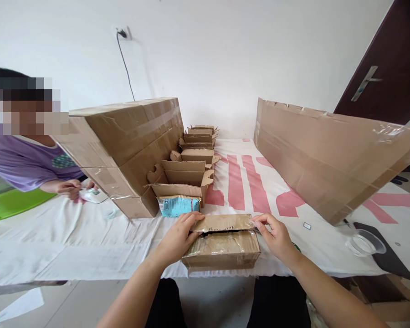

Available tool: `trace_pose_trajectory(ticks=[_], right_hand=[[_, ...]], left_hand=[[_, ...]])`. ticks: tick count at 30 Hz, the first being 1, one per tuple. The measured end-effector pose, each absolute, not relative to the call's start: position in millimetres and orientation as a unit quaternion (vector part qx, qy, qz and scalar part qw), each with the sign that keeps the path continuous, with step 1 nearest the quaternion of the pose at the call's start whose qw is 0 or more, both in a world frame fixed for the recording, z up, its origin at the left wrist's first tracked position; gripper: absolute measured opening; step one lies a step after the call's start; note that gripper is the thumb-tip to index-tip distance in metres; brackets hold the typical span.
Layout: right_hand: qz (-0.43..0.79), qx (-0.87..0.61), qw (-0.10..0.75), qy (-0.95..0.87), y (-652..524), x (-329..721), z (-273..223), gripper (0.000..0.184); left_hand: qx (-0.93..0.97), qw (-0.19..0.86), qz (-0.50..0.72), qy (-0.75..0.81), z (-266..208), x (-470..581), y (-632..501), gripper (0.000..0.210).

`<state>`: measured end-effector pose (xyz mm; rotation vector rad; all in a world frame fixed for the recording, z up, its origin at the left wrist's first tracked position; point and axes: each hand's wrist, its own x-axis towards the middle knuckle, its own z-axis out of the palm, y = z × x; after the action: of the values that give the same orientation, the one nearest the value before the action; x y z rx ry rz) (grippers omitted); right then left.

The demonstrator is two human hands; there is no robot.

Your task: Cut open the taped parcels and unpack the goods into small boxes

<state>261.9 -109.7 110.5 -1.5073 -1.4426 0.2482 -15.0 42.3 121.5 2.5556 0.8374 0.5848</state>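
Close in front of me a small cardboard box (225, 248) sits at the table's near edge, clear tape across its top. Its far flap (225, 222) is raised a little, leaving a dark gap along the middle. My left hand (178, 237) is closed around the left end of that flap, thumb below and fingers above. The flap's right corner is pinched between the thumb and fingers of my right hand (276, 237). Just beyond my left hand lies a blue packet (179, 206), touching an open cardboard box (184, 175). The inside of the box in front is hidden.
More open cardboard boxes (200, 136) line up toward the wall, beside a wall of stacked cartons (130, 136). A tall cardboard panel (328, 155) stands at right, near a clear plastic bowl (365, 242) and a dark board (387, 257). At left a person (27, 159) handles a white object (94, 195).
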Motion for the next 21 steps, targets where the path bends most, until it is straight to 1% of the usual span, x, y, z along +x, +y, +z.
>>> trace_pose_trajectory(ticks=[5,9,11,15,21], right_hand=[[0.109,-0.63,0.545,-0.543,-121,270,109,0.027],[0.098,-0.649,0.55,-0.516,-136,284,99,0.028],[0.082,-0.666,0.538,-0.51,-146,293,92,0.029],[0.067,-0.702,0.488,-0.515,-170,309,79,0.03],[0.073,-0.739,0.415,-0.526,-205,318,60,0.025]], left_hand=[[0.91,0.187,0.215,0.302,122,-16,42,0.035],[0.908,0.19,0.207,0.311,119,-16,44,0.036],[0.907,0.191,0.205,0.314,117,-17,45,0.036],[0.909,0.183,0.213,0.31,115,-17,47,0.033],[0.908,0.182,0.213,0.311,114,-17,49,0.034]])
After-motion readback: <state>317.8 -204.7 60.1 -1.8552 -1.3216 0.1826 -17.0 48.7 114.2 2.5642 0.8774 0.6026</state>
